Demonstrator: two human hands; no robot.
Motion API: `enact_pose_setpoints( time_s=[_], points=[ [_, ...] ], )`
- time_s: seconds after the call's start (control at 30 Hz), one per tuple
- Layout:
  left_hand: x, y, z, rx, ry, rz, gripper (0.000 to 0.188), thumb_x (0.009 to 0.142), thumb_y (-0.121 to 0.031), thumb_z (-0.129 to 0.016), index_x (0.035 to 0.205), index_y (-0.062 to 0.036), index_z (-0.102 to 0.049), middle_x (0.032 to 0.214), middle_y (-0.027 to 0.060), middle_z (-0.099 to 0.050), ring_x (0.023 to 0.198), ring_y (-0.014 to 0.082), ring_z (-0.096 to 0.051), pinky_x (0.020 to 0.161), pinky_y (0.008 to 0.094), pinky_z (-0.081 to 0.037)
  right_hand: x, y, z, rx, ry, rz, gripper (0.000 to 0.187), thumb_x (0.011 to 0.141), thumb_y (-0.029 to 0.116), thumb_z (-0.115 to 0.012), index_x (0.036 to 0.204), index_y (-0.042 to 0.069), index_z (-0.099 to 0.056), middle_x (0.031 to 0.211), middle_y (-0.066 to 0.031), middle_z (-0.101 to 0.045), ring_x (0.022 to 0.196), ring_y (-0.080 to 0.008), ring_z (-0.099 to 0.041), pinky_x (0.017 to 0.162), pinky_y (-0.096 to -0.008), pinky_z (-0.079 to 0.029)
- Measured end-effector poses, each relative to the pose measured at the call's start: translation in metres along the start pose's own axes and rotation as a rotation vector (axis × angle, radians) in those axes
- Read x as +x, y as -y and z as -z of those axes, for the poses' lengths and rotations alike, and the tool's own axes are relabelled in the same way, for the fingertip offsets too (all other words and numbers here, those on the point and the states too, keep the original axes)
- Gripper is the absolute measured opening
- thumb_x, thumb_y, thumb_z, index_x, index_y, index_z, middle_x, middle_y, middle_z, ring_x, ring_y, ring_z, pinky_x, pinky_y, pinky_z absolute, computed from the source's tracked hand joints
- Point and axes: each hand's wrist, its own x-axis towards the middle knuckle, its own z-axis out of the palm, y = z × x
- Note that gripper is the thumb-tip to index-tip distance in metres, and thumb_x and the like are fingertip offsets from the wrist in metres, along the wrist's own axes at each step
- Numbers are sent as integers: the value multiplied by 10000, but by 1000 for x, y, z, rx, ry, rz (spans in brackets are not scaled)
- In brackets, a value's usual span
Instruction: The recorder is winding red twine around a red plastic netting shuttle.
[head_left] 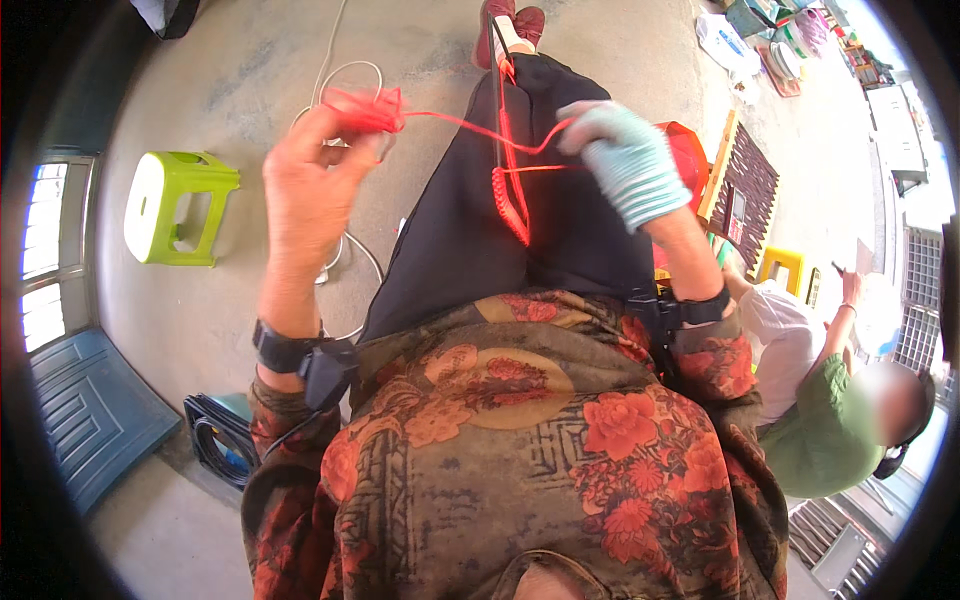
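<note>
Bare and raised over my left thigh, my left hand (pixel 312 180) pinches a blurred loose bundle of red cord (pixel 370 108). A single strand runs from the bundle across my lap to my right hand (pixel 628 160). That hand wears a pale blue-green striped glove, its fingers curled closed on the strand. Between my thighs lies a knotted red cord piece (pixel 510 205), tightly coiled at its lower end. It stretches up along a thin dark rod (pixel 497 110) toward my feet. A second strand leads from it toward the gloved hand.
A green stool (pixel 185 208) stands at left, near a pale cable (pixel 375 260) on the floor. At right are a red bag (pixel 685 155), a wooden-edged slatted rack (pixel 745 190) and a seated person in green (pixel 825 440). A blue panel (pixel 100 410) lies lower left.
</note>
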Motion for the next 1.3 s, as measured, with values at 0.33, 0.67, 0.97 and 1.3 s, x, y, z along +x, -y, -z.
enact_pose_setpoints(
  time_s=[0.33, 0.67, 0.97, 1.3],
  points=[
    [-4, 17, -51, 228, 206, -89, 192, 803, -86, -646, 993, -63, -649, 835, 81, -637, 670, 190, -619, 629, 303, -505, 0, 17, -28, -78, 38, 23, 185, 736, 226, -731, 851, 101, -657, 1138, -81, -614, 993, -245, -603, 810, -333, -502],
    [-15, -18, -47, -1104, 664, 553, 331, 971, -347, -459, 966, -31, -558, 918, 169, -671, 750, 173, -662, 539, 228, -508, -13, 83, 5, 1359, -2, -355, 274, 926, 233, -569, 1120, 40, -569, 1092, -148, -641, 952, -231, -652, 821, -338, -539],
    [-13, -15, -43, -806, 606, 454, 133, 921, -205, -583, 864, -88, -553, 804, 72, -658, 629, 87, -612, 508, 189, -474, 6, 44, -18, 1570, -254, -703, 317, 912, 292, -599, 1101, 39, -566, 948, -138, -648, 835, -220, -645, 744, -314, -548],
    [-16, 5, -26, -940, 470, 589, 129, 921, -196, -579, 852, -89, -567, 792, 75, -672, 599, 75, -608, 497, 185, -471, 17, 44, 102, 1051, 8, -227, 404, 993, 272, -419, 1286, 7, -501, 1176, -148, -612, 1002, -184, -621, 771, -293, -519]
  ],
)
